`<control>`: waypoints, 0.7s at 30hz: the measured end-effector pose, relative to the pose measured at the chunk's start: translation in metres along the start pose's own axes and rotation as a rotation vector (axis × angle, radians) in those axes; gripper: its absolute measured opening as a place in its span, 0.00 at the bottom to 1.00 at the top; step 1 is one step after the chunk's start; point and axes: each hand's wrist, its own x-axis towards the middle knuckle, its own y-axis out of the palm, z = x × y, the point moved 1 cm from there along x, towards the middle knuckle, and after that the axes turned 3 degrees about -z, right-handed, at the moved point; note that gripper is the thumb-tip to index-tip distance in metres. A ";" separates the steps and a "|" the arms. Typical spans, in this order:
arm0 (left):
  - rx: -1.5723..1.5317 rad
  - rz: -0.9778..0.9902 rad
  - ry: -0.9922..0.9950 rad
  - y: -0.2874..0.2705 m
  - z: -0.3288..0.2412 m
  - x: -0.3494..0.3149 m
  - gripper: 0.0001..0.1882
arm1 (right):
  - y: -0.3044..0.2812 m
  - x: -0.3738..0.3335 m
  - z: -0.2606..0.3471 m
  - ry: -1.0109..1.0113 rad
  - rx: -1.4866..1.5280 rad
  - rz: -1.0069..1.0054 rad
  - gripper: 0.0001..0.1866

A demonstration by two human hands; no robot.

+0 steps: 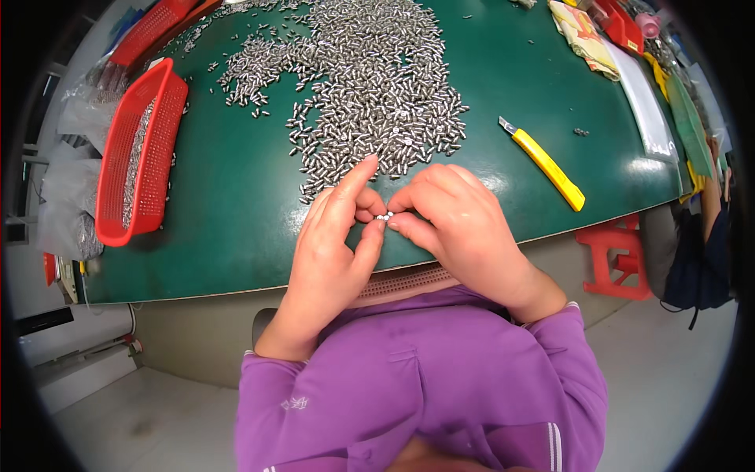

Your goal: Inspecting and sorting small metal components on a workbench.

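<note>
Both hands meet over the front part of the green table (236, 189), fingertips almost touching. My left hand (329, 240) is closed in a pinch, its index finger raised, on small silver metal pieces (384, 217). From the other side my right hand (456, 212) pinches the same little pieces between thumb and index finger. Their exact shape is mostly hidden by the fingertips. Just beyond the hands spreads a large heap of small silver bullet-shaped metal parts (377, 94).
A red plastic basket (112, 189) holding similar parts stands at the left, beside clear plastic bags (71, 177). To the right lies a yellow utility knife (550, 169), blade out. A pinkish basket rim (409, 283) shows below the table edge. A red stool (613, 259) stands right.
</note>
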 end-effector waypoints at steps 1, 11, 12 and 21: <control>0.010 0.005 -0.004 0.000 -0.001 0.000 0.37 | 0.000 0.001 0.000 -0.013 0.006 -0.004 0.09; -0.195 0.330 -0.098 -0.025 -0.032 -0.009 0.39 | -0.028 -0.007 0.000 0.007 0.171 0.246 0.11; -0.161 0.225 -0.144 -0.022 -0.026 -0.011 0.40 | -0.028 -0.004 0.001 0.032 0.077 0.181 0.12; 0.202 -0.069 0.081 0.010 -0.005 0.014 0.40 | 0.000 0.010 -0.008 0.007 -0.090 -0.058 0.11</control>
